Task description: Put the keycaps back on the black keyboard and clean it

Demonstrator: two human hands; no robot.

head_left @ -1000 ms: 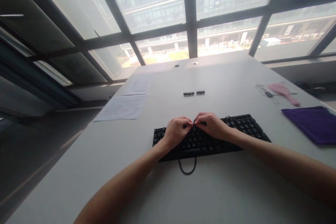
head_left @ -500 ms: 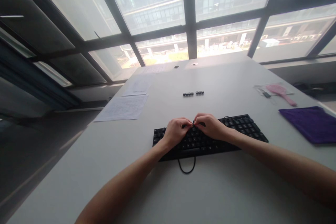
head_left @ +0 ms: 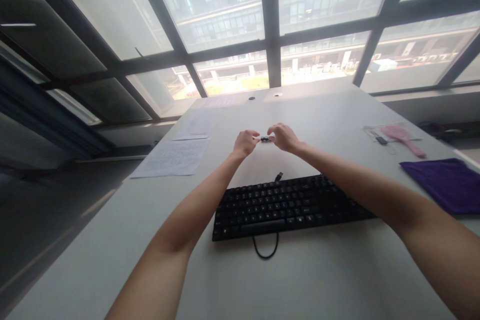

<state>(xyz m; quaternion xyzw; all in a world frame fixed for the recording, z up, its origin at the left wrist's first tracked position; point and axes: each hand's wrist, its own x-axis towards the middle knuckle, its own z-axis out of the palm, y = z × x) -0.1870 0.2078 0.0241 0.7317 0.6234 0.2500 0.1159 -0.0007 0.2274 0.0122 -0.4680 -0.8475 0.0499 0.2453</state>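
A black keyboard (head_left: pixel 277 203) lies across the white table, with a loop of black cable (head_left: pixel 265 258) below its front edge and a USB plug (head_left: pixel 279 176) behind it. Beyond the keyboard, small dark keycaps (head_left: pixel 265 139) sit between my two hands. My left hand (head_left: pixel 246 143) is at their left end, its thumb and forefinger slightly apart. At their right end is my right hand (head_left: pixel 283 137), curved with thumb and forefinger apart; it hides part of the row. Whether the fingertips touch the keycaps is too small to tell.
Paper sheets (head_left: pixel 170 157) lie at the left of the white table (head_left: pixel 240 280). A pink hairbrush (head_left: pixel 403 138), a small dark item in a clear bag and a purple cloth (head_left: pixel 442 184) are on the right. Windows stand behind the table.
Both hands have moved away from the keyboard's top edge, forward to the keycaps. The keyboard's keys and the USB plug behind it have come into view.
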